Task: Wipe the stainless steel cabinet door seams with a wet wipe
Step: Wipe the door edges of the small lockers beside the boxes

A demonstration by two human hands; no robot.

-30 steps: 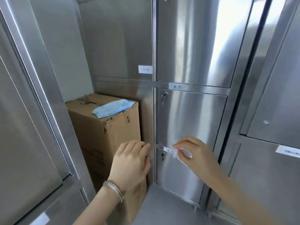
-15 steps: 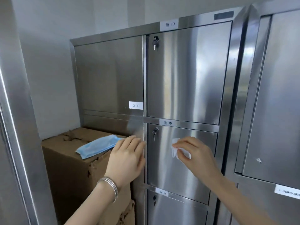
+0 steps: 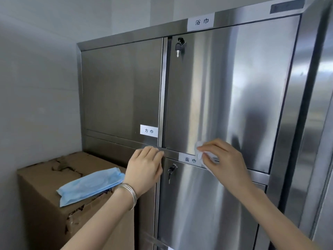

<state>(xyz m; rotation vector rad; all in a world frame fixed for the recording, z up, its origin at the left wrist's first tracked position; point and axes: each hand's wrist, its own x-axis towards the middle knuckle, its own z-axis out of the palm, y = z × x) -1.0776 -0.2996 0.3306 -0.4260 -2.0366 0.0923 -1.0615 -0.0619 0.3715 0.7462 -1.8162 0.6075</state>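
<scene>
A stainless steel cabinet (image 3: 225, 87) with several doors fills the view. My right hand (image 3: 223, 159) pinches a crumpled white wet wipe (image 3: 199, 150) and holds it against the horizontal seam between the large upper right door and the door below it, beside a white label (image 3: 190, 159). My left hand (image 3: 144, 166), with bangles on the wrist, rests with its fingers straight on the vertical strip (image 3: 162, 105) between the left and right doors, where it meets that seam.
A cardboard box (image 3: 45, 204) stands at the lower left against the wall, with a blue wipe packet (image 3: 90, 184) on top. Keys hang in locks at the upper door (image 3: 179, 46) and lower door (image 3: 171, 171). Another steel cabinet (image 3: 320, 123) adjoins on the right.
The view has tilted upward. Both hands have risen from the lower door seam to the seam under the large upper door, the right one still holding the wipe.
</scene>
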